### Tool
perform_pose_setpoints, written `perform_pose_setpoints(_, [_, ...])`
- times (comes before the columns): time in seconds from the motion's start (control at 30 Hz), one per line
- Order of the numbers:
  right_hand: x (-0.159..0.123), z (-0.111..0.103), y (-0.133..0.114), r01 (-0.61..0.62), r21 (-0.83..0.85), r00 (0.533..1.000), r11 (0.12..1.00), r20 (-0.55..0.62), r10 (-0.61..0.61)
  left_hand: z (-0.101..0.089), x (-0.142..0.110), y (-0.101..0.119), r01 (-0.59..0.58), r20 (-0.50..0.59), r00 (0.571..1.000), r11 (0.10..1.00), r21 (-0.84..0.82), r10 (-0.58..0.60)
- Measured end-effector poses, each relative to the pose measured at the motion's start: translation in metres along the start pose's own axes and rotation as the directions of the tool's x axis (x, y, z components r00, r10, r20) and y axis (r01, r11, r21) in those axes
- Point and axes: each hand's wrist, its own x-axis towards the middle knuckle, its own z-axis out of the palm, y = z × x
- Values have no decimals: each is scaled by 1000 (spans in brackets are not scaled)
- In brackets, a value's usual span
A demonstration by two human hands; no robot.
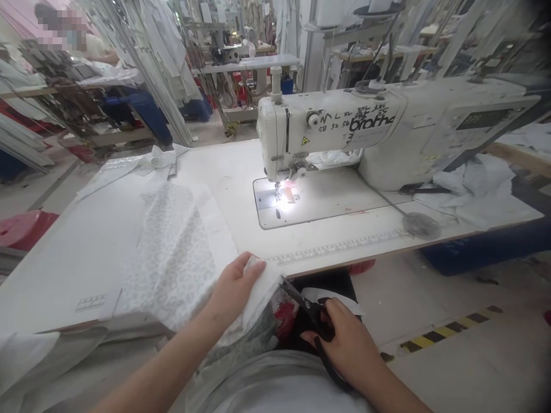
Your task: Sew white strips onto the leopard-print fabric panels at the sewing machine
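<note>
We count one pair of scissors [316, 318], one spotted cloth [172, 246], and one near tabletop [228, 166] with one sewing machine [327, 123] and one printed measuring scale [344, 249]. We see one yellow warning triangle [305, 140], one black-and-yellow floor stripe [451, 330], one red stool [26, 229] and one other person [99, 51]. The crumpled white cloths [477, 186] overlap too much for us to number.

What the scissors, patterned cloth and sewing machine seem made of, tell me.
Scissors: likely steel blades, dark with a dull sheen; smooth black handles, perhaps plastic. Patterned cloth: thin, matte, softly creased fabric; fibre unclear. Sewing machine: hard, even off-white casing, probably painted metal.
</note>
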Motion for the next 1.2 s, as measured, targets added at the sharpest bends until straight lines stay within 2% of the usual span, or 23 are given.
perform_pose_setpoints(0.13, [3, 0, -6, -1, -20, 1000, 1000, -13, 1, 7, -3, -1, 14, 115, 993, 1000, 23, -16])
perform_pose_setpoints(0.33, [7, 4, -9, -1, -22, 999, 1000, -49, 0, 15, -9, -10, -25, 93, 996, 994, 108, 15])
perform_pose_setpoints(0.5, [5, 5, -9, -16, 13, 1000, 1000, 14, 16, 16, -11, -9, -19, 140, 990, 991, 131, 1])
perform_pose_setpoints(0.63, [3, 7, -8, -20, 47, 1000, 999, -8, 21, 20, -17, -13, -37, 163, 987, 977, 208, 3])
perform_pose_setpoints(0.7, [2, 10, -3, -20, 86, 1000, 996, 23, 18, 18, -21, -13, -63, 200, 980, 970, 236, 15])
perform_pose_setpoints(0.8, [0, 12, 10, -14, 154, 999, 988, 43, 7, 5, -23, -2, -116, 296, 955, 934, 337, 12])
perform_pose_setpoints(0.9, [2, 4, 22, 26, 127, 999, 992, -31, -22, -13, -4, 22, -235, 275, 957, 798, 555, 91])
perform_pose_setpoints(0.93, [5, -2, 25, 43, 104, 997, 994, -67, -36, -16, 8, 31, -281, 237, 958, 721, 634, 164])
perform_pose_setpoints(1.0, [14, -18, 28, 63, 55, 987, 997, -150, -54, -16, 41, 47, -346, 194, 929, 556, 755, 315])
perform_pose_setpoints(1.07, [26, -38, 27, 51, 12, 972, 999, -232, -46, -6, 77, 57, -379, 218, 903, 449, 809, 370])
perform_pose_setpoints(1.13, [41, -58, 25, 21, -29, 954, 999, -298, -29, 14, 103, 61, -415, 273, 894, 429, 802, 355])
perform_pose_setpoints(1.2, [55, -76, 24, 9, -84, 937, 996, -347, -38, 36, 112, 58, -486, 365, 869, 439, 755, 334])
